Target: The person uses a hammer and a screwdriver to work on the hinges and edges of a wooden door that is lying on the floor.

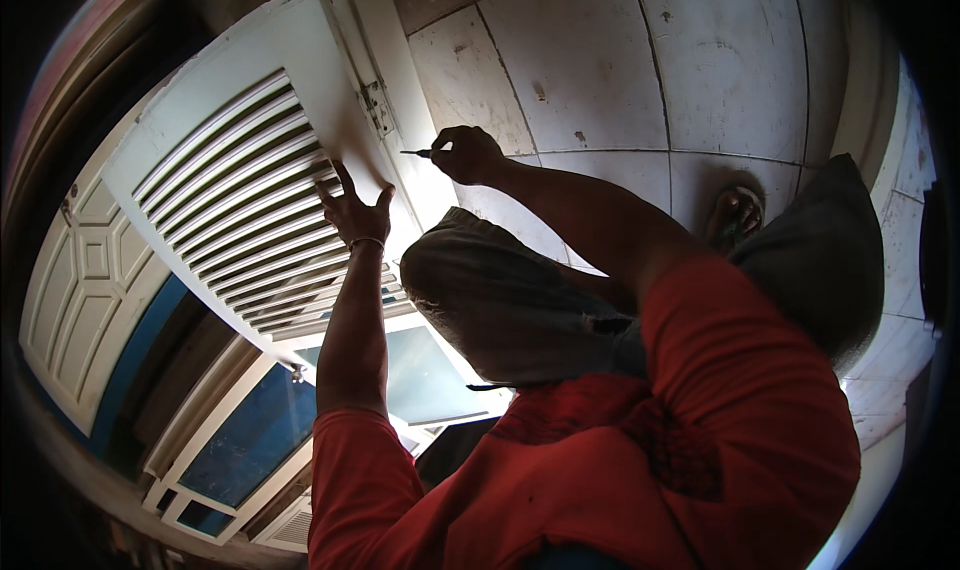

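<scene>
A white louvered door (218, 185) with many slats stands in front of me. My left hand (352, 215) lies against it near the inner ends of the slats, fingers spread, holding nothing. Between the fingertips of my right hand (468, 156) is pinched a small thin pointed tool (418, 153), dark at the grip; its exact kind does not show. Its tip points left toward the white frame post (408, 100). Above the tip, a metal hinge (377, 108) sits where door and post meet. The tool is apart from the hinge.
Pale tiles (570, 60) lie beyond my right hand. My bent knee (480, 300) is close to the door's lower part, and my foot (738, 210) is at right. A panelled white door (85, 290) and a blue-paned frame (250, 435) stand at left.
</scene>
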`<state>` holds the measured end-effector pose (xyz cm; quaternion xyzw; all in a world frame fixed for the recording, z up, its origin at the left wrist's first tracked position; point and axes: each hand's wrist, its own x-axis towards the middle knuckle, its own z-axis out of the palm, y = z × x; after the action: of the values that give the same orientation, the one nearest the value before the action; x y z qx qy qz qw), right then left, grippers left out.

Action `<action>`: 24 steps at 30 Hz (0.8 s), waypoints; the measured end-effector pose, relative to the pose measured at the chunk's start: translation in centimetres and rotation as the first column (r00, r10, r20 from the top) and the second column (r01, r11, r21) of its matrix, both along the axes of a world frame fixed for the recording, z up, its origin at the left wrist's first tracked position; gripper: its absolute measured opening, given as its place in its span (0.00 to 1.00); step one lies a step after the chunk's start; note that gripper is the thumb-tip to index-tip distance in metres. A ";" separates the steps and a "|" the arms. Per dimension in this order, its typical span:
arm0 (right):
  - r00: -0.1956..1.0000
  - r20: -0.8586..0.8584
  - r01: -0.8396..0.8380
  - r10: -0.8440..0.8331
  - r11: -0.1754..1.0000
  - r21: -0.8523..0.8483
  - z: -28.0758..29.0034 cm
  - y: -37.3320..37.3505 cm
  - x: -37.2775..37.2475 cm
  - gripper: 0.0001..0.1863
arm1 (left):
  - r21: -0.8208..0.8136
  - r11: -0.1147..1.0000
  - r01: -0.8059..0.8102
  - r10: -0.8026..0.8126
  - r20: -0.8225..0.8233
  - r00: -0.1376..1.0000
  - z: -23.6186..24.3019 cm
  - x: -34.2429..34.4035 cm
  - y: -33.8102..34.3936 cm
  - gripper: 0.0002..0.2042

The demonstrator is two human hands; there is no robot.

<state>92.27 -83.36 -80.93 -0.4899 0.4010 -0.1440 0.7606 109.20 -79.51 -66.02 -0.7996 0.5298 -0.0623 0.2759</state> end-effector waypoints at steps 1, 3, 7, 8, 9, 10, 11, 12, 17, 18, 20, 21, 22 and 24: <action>0.999 -0.004 0.048 -0.048 0.999 0.016 -0.7 0.2 -0.1 0.14 | -0.010 0.999 0.047 -0.047 0.000 0.999 0.1 0.1 0.1 0.54; 0.977 -0.039 0.209 -0.211 0.977 -0.039 -2.7 0.1 0.7 0.15 | -0.004 0.999 0.040 -0.040 -0.002 0.999 0.0 -0.4 -0.6 0.54; 0.944 -0.024 0.329 -0.330 0.943 -0.041 -0.9 -2.2 0.6 0.15 | 0.005 1.000 -0.021 0.021 -0.007 1.000 0.1 -0.5 -0.2 0.55; 0.941 0.000 0.338 -0.338 0.940 -0.048 -0.4 -2.8 0.8 0.15 | 0.004 1.000 -0.021 0.021 -0.006 1.000 0.1 -0.5 -0.2 0.55; 0.938 0.024 0.347 -0.346 0.936 -0.054 0.1 -3.3 1.0 0.15 | 0.006 1.000 -0.018 0.018 -0.010 1.000 0.0 -0.5 -0.3 0.55; 0.946 -0.045 0.321 -0.321 0.947 0.005 1.1 -3.2 1.2 0.15 | 0.009 1.000 -0.018 0.018 -0.012 1.000 0.2 -0.4 -0.3 0.55; 0.952 -0.054 0.305 -0.303 0.952 0.038 1.6 -2.7 1.5 0.17 | 0.009 1.000 -0.021 0.021 -0.009 1.000 0.2 -0.4 -0.2 0.55; 0.963 -0.028 0.269 -0.268 0.963 0.025 1.9 -2.0 1.2 0.17 | 0.008 1.000 -0.020 0.020 0.002 1.000 0.1 -0.5 -0.1 0.55; 0.994 0.033 0.106 -0.100 0.957 -0.271 -1.4 0.7 0.6 0.15 | 0.028 0.997 -0.078 0.078 0.009 0.997 0.4 -1.1 -0.4 0.55; 0.980 0.048 0.196 -0.193 0.977 -0.080 -2.0 0.7 0.7 0.14 | 0.021 0.998 -0.058 0.059 -0.013 0.998 0.4 -1.2 -0.5 0.56; 0.956 0.112 0.231 -0.273 0.928 0.292 -3.2 -0.5 0.5 0.12 | -0.004 0.998 0.060 -0.060 -0.025 0.998 0.2 -0.3 -0.6 0.56; 0.945 0.149 0.209 -0.291 0.888 0.409 -3.8 -0.9 0.4 0.09 | -0.003 0.998 0.060 -0.060 -0.023 0.998 0.1 0.0 -0.4 0.56; 0.918 0.204 0.233 -0.340 0.879 0.417 -4.1 -1.5 0.1 0.08 | 0.005 1.000 0.012 -0.012 -0.033 0.999 0.2 -0.2 -0.3 0.56; 0.873 0.320 0.261 -0.368 0.907 0.329 -4.8 -2.6 -0.7 0.06 | 0.015 0.999 -0.033 0.034 -0.043 0.999 0.1 -0.4 -0.3 0.55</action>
<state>91.54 -85.98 -85.74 -0.2699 0.3393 -0.3006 0.8495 108.83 -79.83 -65.95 -0.8075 0.5226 -0.0365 0.2713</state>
